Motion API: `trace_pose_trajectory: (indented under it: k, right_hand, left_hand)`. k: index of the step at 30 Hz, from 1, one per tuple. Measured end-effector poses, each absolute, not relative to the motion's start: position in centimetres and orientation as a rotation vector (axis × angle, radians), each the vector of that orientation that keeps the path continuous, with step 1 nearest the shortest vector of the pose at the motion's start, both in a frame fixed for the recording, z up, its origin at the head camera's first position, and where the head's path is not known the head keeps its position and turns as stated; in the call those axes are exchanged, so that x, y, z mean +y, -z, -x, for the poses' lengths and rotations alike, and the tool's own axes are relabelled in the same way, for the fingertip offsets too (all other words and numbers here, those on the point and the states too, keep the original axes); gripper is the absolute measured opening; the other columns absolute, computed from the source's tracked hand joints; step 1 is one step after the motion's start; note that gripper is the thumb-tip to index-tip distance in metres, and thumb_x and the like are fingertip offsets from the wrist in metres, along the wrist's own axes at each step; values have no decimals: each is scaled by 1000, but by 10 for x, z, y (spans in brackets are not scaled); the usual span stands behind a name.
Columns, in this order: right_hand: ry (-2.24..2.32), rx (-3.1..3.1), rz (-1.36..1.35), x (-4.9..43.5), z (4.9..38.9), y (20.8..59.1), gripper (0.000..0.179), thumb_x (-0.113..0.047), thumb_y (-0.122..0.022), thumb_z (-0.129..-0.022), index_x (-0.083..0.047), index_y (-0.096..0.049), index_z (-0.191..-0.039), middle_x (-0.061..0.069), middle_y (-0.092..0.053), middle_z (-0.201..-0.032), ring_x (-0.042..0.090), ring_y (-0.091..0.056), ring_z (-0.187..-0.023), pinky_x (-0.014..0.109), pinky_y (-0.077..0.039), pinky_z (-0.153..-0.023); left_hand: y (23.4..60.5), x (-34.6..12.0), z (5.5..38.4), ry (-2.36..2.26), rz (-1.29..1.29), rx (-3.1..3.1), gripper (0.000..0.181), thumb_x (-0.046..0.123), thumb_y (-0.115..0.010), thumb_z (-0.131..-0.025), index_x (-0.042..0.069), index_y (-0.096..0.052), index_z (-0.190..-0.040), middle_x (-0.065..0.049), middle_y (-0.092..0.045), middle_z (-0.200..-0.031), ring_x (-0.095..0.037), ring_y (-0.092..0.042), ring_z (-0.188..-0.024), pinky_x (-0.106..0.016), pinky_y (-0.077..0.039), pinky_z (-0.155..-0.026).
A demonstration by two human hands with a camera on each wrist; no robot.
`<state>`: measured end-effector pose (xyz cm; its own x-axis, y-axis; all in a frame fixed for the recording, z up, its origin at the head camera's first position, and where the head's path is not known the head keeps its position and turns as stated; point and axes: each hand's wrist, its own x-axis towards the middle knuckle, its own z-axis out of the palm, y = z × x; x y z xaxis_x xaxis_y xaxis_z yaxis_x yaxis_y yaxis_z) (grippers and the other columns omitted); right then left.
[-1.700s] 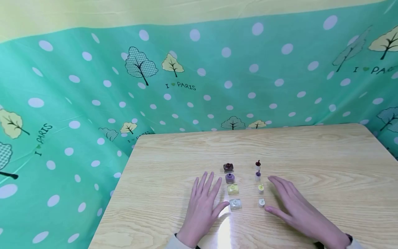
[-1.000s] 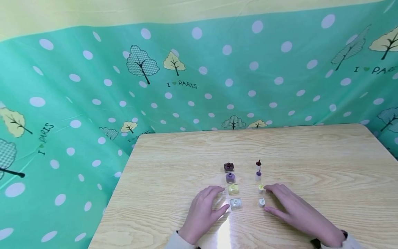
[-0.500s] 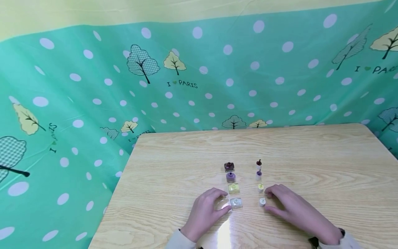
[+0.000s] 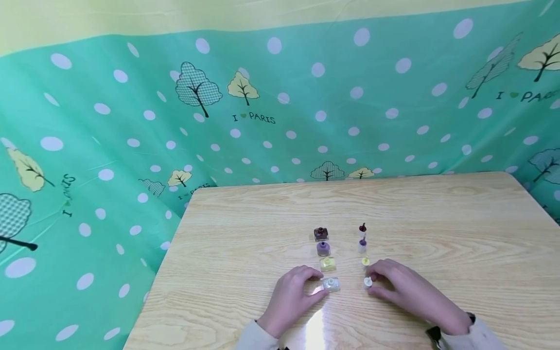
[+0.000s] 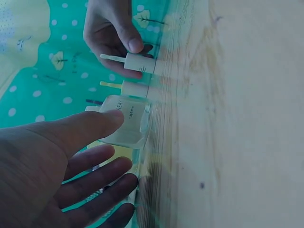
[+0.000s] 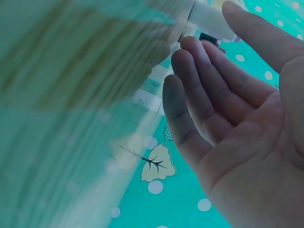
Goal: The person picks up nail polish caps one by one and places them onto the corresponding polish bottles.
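Note:
A clear nail polish bottle [image 4: 331,284] stands uncapped at the near end of a short row. My left hand [image 4: 292,293] is at its left end, the thumb [image 5: 111,121] overlapping the glass in the left wrist view and the other fingers loosely spread behind. Opposite it, a white cap [image 4: 368,282] stands brush up. My right hand [image 4: 404,289] has thumb and forefinger at either side of this cap; in the right wrist view the thumb tip is close by the cap [image 6: 211,21] and the fingers are relaxed. Both the bottle and the cap stand on the table.
Yellow [image 4: 327,264], purple [image 4: 323,249] and dark red [image 4: 321,234] bottles continue the row away from me. Yellow [image 4: 365,262], purple [image 4: 362,244] and dark red [image 4: 362,229] brush caps stand opposite. The wooden table [image 4: 245,218] meets a green dotted curtain [image 4: 280,116].
My left fingers, first stretched out flat, have bent in and come up to the clear bottle. My right hand has moved slightly left, its thumb and forefinger drawing closer around the white cap.

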<state>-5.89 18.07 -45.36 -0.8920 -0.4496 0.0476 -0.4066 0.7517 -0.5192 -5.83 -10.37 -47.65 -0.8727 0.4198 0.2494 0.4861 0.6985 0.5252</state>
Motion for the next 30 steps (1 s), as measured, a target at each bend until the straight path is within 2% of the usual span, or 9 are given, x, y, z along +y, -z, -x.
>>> trace_pose_trajectory:
  k: [4,11,25,30]
  right_hand:
    - [824,2807,696,180,62,452,21,-34,-74,-88,-22,-73,-105,-18,-66,-97,-1,-59,-87,27,-56,-75]
    - [840,2766,706,179,66,453,18,-29,-75,-87,-20,-74,-103,-16,-69,-97,1,-62,-87,28,-56,-74]
    - [813,2799,747,176,65,451,17,-25,-75,-87,-18,-75,-102,-14,-70,-97,3,-63,-87,29,-56,-74]
    - [831,2810,803,175,64,451,14,-25,-74,-88,-20,-74,-101,-17,-67,-94,-1,-59,-84,26,-55,-71]
  left_hand:
    - [476,-102,58,916,751,-2797,28,35,-79,-82,19,-72,-103,10,-72,-102,-6,-66,-98,-26,-55,-88]
    - [476,-100,59,932,760,-2795,26,33,-82,-80,19,-73,-100,12,-72,-97,-2,-63,-91,-20,-54,-81]
    - [479,-100,61,982,734,-2819,22,33,-81,-81,21,-73,-97,14,-71,-96,1,-62,-89,-21,-53,-81]
    - [479,-100,60,1020,714,-2838,21,32,-82,-80,22,-72,-96,15,-70,-94,2,-60,-88,-21,-52,-82]
